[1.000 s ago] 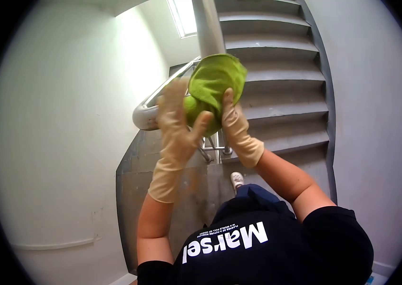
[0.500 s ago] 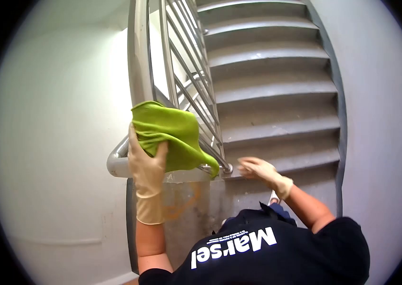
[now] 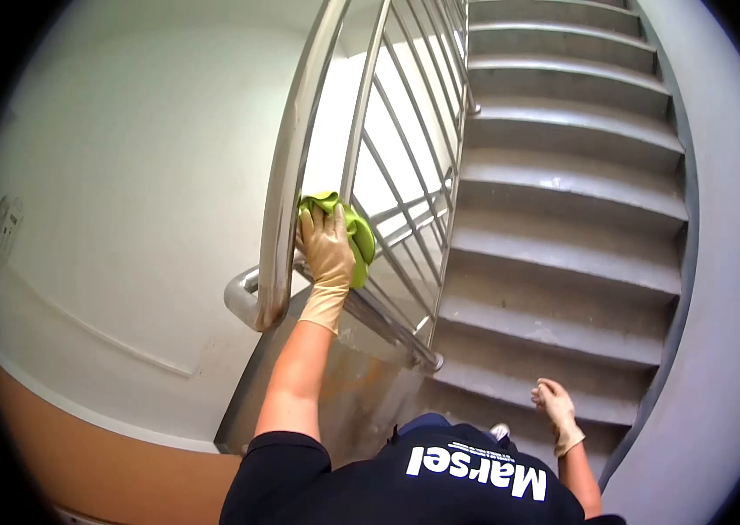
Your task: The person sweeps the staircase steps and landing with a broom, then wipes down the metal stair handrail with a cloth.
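My left hand [image 3: 328,249], in a cream rubber glove, presses a green cloth [image 3: 359,245] against the inner side of the metal railing, just right of the thick handrail [image 3: 287,166]. Its fingers point up along the cloth, which bunches above the fingertips and hangs out to the right. At the lower right, over the bottom steps, my right hand [image 3: 554,404] wears the same kind of glove. The fingers of that hand are loosely curled, with nothing seen in them and away from the railing.
Grey stairs [image 3: 562,227] rise beyond the railing's slanted bars [image 3: 400,162]. A grey wall [image 3: 729,262] bounds them at the right, and a pale wall [image 3: 142,201] stands at the left. The handrail bends back at its lower end. A white shoe [image 3: 499,431] shows below.
The cloth has gone from lying loosely over the handrail to the railing's inner side, with my left hand on it. My right hand has moved right and down. The view has shifted.
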A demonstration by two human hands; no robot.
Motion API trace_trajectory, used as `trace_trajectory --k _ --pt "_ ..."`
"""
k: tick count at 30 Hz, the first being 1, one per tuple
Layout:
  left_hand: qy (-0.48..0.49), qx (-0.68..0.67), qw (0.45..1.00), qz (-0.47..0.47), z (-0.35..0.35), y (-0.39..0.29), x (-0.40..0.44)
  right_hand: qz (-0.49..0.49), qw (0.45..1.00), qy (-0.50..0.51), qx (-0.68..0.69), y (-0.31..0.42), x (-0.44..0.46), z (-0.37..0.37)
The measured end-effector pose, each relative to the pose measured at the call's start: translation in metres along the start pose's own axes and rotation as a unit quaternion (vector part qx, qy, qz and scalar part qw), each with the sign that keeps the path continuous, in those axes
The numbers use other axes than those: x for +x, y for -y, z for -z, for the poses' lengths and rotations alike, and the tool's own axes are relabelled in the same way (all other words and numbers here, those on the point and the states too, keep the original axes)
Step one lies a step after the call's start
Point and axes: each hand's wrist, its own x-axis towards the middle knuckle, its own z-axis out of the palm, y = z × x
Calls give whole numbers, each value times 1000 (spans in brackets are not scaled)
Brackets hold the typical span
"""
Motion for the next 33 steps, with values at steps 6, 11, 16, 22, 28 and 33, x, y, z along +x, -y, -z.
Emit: trace_trajectory --k 6,11,16,22,28,33 --pt "11 -74 966 249 -60 -32 20 46 998 -36 -16 -16 -25 10" --pt "-21 -228 944 238 -68 -15 52 -84 989 -125 6 -83 -41 51" --pt "50 -207 941 264 -60 -18 125 -164 970 -182 -13 -83 -43 75" --pt "56 -181 938 291 -82 -26 251 -89 985 -143 -40 -31 40 64" --pt "84 -228 918 312 -89 -32 374 4 984 -37 -176 30 134 7" --pt "121 -289 905 289 -106 -27 469 -29 947 55 -316 130 148 -37"
